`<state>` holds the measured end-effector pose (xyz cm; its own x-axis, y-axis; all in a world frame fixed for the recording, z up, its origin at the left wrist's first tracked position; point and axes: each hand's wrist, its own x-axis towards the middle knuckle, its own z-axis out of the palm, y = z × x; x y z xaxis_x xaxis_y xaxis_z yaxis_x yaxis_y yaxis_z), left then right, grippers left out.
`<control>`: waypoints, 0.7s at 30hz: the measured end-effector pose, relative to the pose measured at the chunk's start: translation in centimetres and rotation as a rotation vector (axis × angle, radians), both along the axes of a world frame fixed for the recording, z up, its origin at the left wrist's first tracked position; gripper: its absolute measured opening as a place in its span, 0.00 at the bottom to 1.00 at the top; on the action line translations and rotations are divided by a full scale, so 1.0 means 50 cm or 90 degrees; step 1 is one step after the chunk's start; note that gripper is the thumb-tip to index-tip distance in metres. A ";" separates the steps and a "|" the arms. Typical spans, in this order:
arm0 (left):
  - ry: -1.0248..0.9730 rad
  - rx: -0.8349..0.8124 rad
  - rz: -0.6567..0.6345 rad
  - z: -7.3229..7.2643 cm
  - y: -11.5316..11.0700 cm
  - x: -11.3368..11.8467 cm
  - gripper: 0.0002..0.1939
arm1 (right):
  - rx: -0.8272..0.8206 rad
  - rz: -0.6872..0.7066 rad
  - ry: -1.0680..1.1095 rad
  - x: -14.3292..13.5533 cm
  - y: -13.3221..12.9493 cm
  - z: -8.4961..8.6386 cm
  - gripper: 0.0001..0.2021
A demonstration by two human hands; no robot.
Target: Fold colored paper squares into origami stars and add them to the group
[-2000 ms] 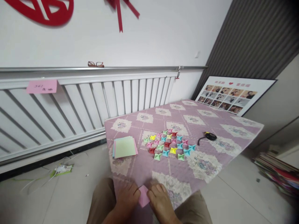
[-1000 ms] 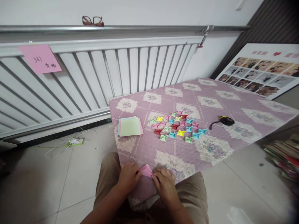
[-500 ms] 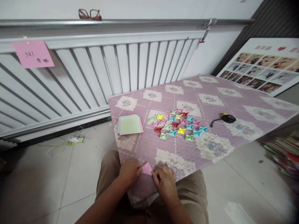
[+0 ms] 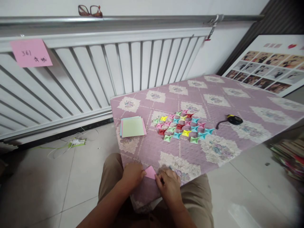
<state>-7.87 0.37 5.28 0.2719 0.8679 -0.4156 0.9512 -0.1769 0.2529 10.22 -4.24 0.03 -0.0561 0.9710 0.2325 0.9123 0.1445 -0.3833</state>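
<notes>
A small folded pink paper [image 4: 150,172] lies at the near corner of the table, its peak pointing away from me. My left hand [image 4: 134,174] pinches its left corner. The right corner is between the fingertips of my right hand [image 4: 168,182]. Farther up the cloth, several small folded paper shapes [image 4: 180,126] in green, pink, red, yellow and blue stand in rows. To their left is a stack of square paper sheets [image 4: 133,127], with a pale green one on top.
A purple floral cloth [image 4: 152,152] covers the table. A black object with a short cord [image 4: 234,120] lies right of the folded shapes. Behind stand a white radiator [image 4: 133,66] and a photo board [image 4: 268,68]. Glasses [image 4: 90,11] rest on the pipe.
The view has shifted slightly. Both hands still hold the pink paper in nearly the same place, with hardly any change in its shape.
</notes>
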 end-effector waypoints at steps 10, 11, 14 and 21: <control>0.026 -0.016 -0.032 -0.008 0.011 0.002 0.16 | -0.020 -0.006 -0.010 0.000 0.000 -0.004 0.13; 0.029 -0.017 -0.034 -0.009 0.012 0.003 0.16 | -0.027 -0.007 -0.007 0.000 0.000 -0.005 0.13; 0.034 -0.020 -0.038 -0.011 0.012 0.004 0.16 | -0.034 -0.008 0.002 0.000 0.002 -0.006 0.12; 0.041 -0.029 -0.046 -0.010 0.014 0.005 0.16 | -0.027 -0.010 0.011 0.000 0.001 -0.006 0.12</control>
<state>-7.62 1.05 4.79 0.3045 0.8269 -0.4727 0.9509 -0.2352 0.2010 10.23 -4.18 -0.26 -0.0364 0.9807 0.1920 0.9076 0.1129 -0.4045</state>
